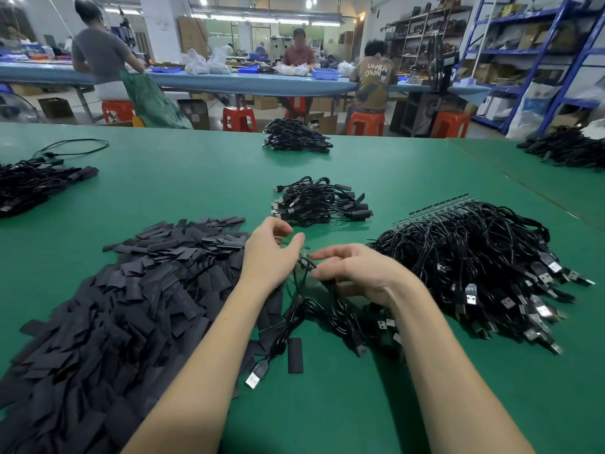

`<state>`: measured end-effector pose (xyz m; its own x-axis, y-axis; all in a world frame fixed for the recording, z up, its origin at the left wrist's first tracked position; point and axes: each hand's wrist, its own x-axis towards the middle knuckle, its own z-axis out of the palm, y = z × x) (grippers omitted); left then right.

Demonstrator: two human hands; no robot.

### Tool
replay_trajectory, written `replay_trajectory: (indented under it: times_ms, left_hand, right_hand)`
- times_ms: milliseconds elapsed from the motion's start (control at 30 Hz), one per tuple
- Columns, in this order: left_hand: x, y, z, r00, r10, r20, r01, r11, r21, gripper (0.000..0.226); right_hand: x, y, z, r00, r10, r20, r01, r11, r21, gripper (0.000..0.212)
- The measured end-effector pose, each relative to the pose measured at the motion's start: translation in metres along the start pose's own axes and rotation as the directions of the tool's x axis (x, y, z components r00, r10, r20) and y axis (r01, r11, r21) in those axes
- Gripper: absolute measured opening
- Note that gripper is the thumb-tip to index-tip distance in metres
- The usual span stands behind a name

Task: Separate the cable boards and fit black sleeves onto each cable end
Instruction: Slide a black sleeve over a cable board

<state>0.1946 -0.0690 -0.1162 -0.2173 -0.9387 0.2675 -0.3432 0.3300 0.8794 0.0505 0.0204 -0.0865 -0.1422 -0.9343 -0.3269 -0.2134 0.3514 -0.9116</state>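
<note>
Two bare forearms reach in from the bottom edge over the green counter (196, 178). Between them a loose black USB cable (281, 335) runs lengthwise toward the camera, its silver plug nearest, beside one flat black sleeve (295, 355) lying on its own. Left hand (270, 257) and right hand (357, 273) meet over a small green cable board strip (305, 253); curled fingers hide most of it, so each grip seems pinched on it, though the exact contact is hard to make out. Its cables trail down toward the person. At left spreads a big heap of flat black sleeves (124, 306), cut off by the edge. At right lies a large bundle of black cables on joined boards (474, 263), plugs pointing right. Just beyond the hands sits a smaller pile of sleeved cables (320, 203). Farther off, blurred workers sit on red stools (240, 118).
</note>
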Motion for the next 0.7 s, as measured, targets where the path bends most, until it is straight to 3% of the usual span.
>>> replay_trajectory:
  times_ms: [100,200,300,400,633,700]
  left_hand:
    - [0.000,0.007,0.000,0.984,-0.144,0.106,0.165,0.959,-0.229,0.020]
    - [-0.002,0.017,-0.001,0.921,-0.258,0.290,0.380,0.757,-0.532,0.017]
    - [-0.004,0.020,-0.001,0.897,-0.232,0.377,0.425,0.687,-0.589,0.011]
    - [-0.002,0.022,-0.005,0.879,-0.208,0.430,0.458,0.622,-0.635,0.010]
    - [-0.002,0.024,-0.016,0.848,-0.188,0.495,0.463,0.718,-0.519,0.014]
    - [-0.001,0.021,-0.018,0.837,-0.182,0.516,0.480,0.696,-0.534,0.023]
  right_hand:
    - [-0.004,0.001,-0.012,0.992,-0.061,0.112,0.040,0.984,0.176,0.033]
    - [-0.004,0.000,-0.007,0.998,-0.057,0.027,0.049,0.968,0.247,0.031]
    - [0.001,-0.001,0.002,0.986,-0.112,-0.126,0.144,0.950,0.277,0.032]
    - [0.003,-0.001,0.006,0.975,-0.148,-0.167,0.203,0.900,0.385,0.021]
    - [0.003,0.003,0.001,0.973,-0.161,-0.165,0.220,0.861,0.459,0.013]
    - [0.003,0.002,0.000,0.975,-0.177,-0.132,0.219,0.846,0.485,0.023]
